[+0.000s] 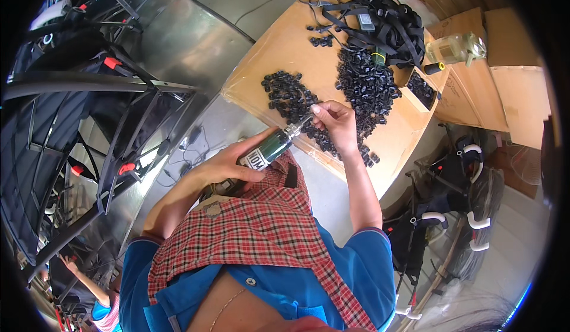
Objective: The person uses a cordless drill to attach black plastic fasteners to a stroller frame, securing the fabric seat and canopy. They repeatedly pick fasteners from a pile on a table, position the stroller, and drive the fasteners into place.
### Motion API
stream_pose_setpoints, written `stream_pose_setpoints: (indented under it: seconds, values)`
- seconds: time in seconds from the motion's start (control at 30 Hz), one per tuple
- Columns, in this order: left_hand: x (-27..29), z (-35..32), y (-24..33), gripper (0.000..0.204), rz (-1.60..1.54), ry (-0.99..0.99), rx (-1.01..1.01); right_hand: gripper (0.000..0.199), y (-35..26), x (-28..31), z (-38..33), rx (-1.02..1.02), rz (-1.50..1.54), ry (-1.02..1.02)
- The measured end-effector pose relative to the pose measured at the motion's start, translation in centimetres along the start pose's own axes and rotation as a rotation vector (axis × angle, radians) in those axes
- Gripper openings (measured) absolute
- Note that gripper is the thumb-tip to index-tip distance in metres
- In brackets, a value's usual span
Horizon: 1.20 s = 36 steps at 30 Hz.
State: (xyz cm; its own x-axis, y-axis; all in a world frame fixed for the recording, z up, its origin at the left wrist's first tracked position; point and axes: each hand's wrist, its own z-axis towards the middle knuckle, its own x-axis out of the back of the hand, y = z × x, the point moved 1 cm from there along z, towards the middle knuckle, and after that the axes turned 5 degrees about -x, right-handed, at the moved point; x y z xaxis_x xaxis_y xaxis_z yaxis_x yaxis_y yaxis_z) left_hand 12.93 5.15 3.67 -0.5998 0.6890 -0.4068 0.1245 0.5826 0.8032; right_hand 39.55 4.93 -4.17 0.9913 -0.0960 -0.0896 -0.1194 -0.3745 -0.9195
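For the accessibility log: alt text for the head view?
The left hand grips a green powered screwdriver while the right hand pinches its tip over piles of small black parts on a cardboard-covered table. Black straps lie behind.

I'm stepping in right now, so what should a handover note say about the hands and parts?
Left hand: wrapped round a dark green power driver, its tip pointing at the right hand.
Right hand: pinching a small part at the driver's tip, above the cardboard.
Black parts: one pile left of the hand, a bigger pile behind, more in a small box.
Done versus left: cannot tell which pile is finished.
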Motion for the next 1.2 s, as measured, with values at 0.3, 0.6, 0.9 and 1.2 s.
stream_pose_setpoints:
  seconds: [0.3, 0.6, 0.9, 1.2]
  values:
    - [-0.3, 0.6, 0.2, 0.100, -0.046, -0.067, -0.012, 0.020, 0.8, 0.1, -0.6, -0.068, 0.205, -0.005]
    - [-0.3, 0.7, 0.0, 0.103, 0.020, -0.084, -0.018, 0.020, 1.1, 0.6, -1.1, -0.070, 0.319, -0.018]
    - [0.0, 0.7, -0.7, 0.109, -0.037, -0.074, -0.003, 0.023, 0.5, -0.1, -1.4, -0.011, 0.061, 0.021]
    - [1.1, -0.4, -2.1, 0.112, -0.236, -0.081, -0.162, 0.010, 2.1, 6.3, 6.4, 0.761, -0.986, 0.394]
